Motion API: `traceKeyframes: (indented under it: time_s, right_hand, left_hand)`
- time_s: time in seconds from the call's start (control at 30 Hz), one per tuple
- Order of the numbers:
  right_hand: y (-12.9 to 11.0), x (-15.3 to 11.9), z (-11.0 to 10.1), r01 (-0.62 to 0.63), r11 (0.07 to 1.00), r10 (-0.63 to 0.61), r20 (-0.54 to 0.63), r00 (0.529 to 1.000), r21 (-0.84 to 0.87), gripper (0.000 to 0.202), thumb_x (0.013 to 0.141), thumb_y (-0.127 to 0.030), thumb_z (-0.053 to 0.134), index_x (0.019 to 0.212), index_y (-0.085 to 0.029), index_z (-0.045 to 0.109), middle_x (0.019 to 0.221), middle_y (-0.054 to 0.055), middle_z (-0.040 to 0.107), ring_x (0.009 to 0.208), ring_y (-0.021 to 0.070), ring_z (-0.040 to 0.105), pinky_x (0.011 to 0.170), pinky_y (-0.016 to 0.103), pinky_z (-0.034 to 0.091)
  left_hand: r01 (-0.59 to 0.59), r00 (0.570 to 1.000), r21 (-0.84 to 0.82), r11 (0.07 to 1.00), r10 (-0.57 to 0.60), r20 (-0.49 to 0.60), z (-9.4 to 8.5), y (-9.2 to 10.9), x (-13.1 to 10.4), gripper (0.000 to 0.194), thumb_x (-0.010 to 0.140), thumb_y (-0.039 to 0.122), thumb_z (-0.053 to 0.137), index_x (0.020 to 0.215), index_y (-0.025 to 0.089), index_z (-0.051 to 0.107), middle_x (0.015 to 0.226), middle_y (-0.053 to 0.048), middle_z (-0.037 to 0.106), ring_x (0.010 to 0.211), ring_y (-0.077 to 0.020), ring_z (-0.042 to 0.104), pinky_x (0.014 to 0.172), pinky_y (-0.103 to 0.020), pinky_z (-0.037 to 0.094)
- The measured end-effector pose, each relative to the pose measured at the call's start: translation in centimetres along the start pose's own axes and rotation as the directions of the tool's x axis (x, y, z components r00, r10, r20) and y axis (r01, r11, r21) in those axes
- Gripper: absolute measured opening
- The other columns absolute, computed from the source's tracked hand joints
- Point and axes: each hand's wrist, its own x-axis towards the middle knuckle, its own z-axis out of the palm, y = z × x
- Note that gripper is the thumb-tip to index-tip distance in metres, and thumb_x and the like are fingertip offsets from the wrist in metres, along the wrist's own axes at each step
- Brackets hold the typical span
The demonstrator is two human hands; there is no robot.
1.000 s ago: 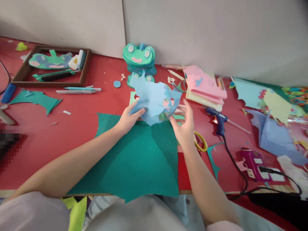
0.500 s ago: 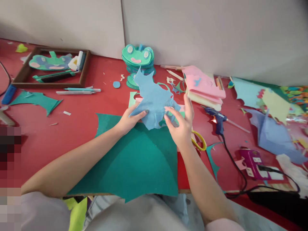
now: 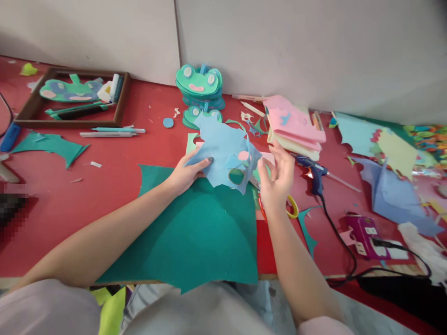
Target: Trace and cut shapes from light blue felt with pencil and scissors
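My left hand (image 3: 190, 171) pinches the left edge of a light blue felt piece (image 3: 221, 142), thumb on top. Holes in its lower right part show green and pink beneath. Just right of that piece, my right hand (image 3: 277, 174) is raised with fingers apart and slightly curled, holding nothing. Scissors with a yellow and red handle (image 3: 292, 206) lie partly hidden behind my right hand. Below both hands a large dark green felt sheet (image 3: 195, 228) spreads to the table's front edge. Green frog-face cutouts (image 3: 199, 81) are stacked behind the blue piece.
On the left is a wooden tray (image 3: 70, 124) with a felt frog face and markers. To the right lie folded pink felt (image 3: 293, 123), a glue gun (image 3: 316, 177), its cable, a purple power box (image 3: 365, 235) and blue felt (image 3: 398, 197).
My right hand has let go of the blue felt and moved right, fingers apart. The felt's lower right part has flattened out, showing its holes. My left hand keeps its hold.
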Motion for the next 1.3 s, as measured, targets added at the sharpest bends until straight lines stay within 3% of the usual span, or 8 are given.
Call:
traceKeyframes:
  time_s: [0.2,0.37,0.47,0.63,0.8,0.87,1.03,1.3]
  right_hand:
    - [-1.2,-0.3,0.3,0.238,0.925,-0.171,0.237,0.956,-0.294,0.028,0.085,-0.013,0.05,0.104,-0.029,0.063,0.148,0.0,0.037,0.14,0.0276,0.029,0.108,0.053,0.037]
    - [-0.6,-0.2,0.2,0.076,0.978,-0.06,0.086,0.995,-0.194,0.006,0.084,-0.022,0.057,0.085,-0.025,0.062,0.133,0.005,0.054,0.127,0.0245,0.047,0.106,0.051,0.039]
    - [-0.7,0.0,0.0,-0.169,0.982,0.171,-0.018,0.985,0.089,0.014,0.086,-0.034,0.054,0.093,-0.025,0.062,0.125,0.006,0.061,0.12,0.0229,0.055,0.102,0.047,0.044]
    - [-0.4,1.0,-0.2,-0.479,0.632,0.52,0.125,0.845,0.609,0.033,0.087,-0.054,0.046,0.092,-0.026,0.064,0.121,0.003,0.063,0.122,0.0204,0.054,0.103,0.042,0.045]
    - [-0.2,0.8,0.3,-0.75,0.377,0.583,0.49,0.648,0.543,0.047,0.079,-0.066,0.052,0.103,-0.027,0.063,0.127,0.005,0.061,0.123,0.0226,0.053,0.103,0.041,0.045]
    - [-0.3,0.5,0.6,-0.764,0.401,0.579,0.506,0.639,0.506,0.046,0.079,-0.061,0.056,0.11,-0.028,0.061,0.132,0.004,0.058,0.124,0.0224,0.053,0.102,0.04,0.045]
    - [0.4,0.4,0.3,-0.671,0.572,0.53,0.41,0.742,0.472,0.054,0.083,-0.056,0.052,0.131,-0.032,0.044,0.141,0.003,0.049,0.126,0.0215,0.051,0.096,0.038,0.05]
    - [-0.4,0.3,0.5,-0.725,0.632,0.529,0.531,0.662,0.274,0.061,0.08,-0.066,0.049,0.122,-0.023,0.057,0.111,0.009,0.069,0.094,0.0239,0.069,0.071,0.037,0.059]
  left_hand:
    - [0.023,1.0,0.037,0.999,-0.023,0.006,0.0,0.0,0.0,0.041,0.07,0.034,0.077,0.107,0.02,0.066,0.098,-0.005,0.067,0.083,-0.0179,0.064,0.067,-0.027,0.054]
    - [0.025,0.999,0.052,0.998,-0.027,0.031,-0.1,-0.1,-0.1,0.041,0.071,0.035,0.076,0.108,0.021,0.065,0.1,-0.005,0.068,0.086,-0.019,0.064,0.067,-0.027,0.054]
    - [0.02,0.999,0.049,0.999,-0.022,0.036,-0.1,-0.1,-0.1,0.039,0.071,0.035,0.075,0.106,0.02,0.066,0.098,-0.006,0.068,0.085,-0.0193,0.065,0.068,-0.028,0.054]
    - [0.038,0.999,-0.049,0.998,-0.036,0.036,0.0,0.2,0.0,0.033,0.072,0.03,0.075,0.101,0.018,0.065,0.091,-0.004,0.069,0.075,-0.0154,0.065,0.064,-0.026,0.056]
    - [0.017,0.999,-0.15,0.989,-0.013,0.033,-0.3,0.1,0.3,0.033,0.076,0.027,0.072,0.106,0.019,0.061,0.095,-0.004,0.07,0.077,-0.0165,0.067,0.067,-0.027,0.059]
    - [0.007,1.0,-0.16,0.987,-0.002,0.028,-0.5,-0.1,0.4,0.034,0.077,0.028,0.071,0.108,0.019,0.06,0.097,-0.005,0.07,0.079,-0.0181,0.068,0.07,-0.03,0.059]
    - [0.006,1.0,-0.16,0.987,-0.003,0.016,-0.9,-0.1,0.6,0.038,0.077,0.034,0.071,0.11,0.021,0.058,0.1,-0.005,0.07,0.087,-0.0217,0.069,0.077,-0.033,0.06]
    - [0.034,0.995,-0.039,0.999,-0.03,0.097,-0.3,0.0,0.1,0.044,0.072,0.037,0.075,0.11,0.019,0.06,0.104,-0.009,0.069,0.097,-0.0255,0.066,0.082,-0.036,0.057]
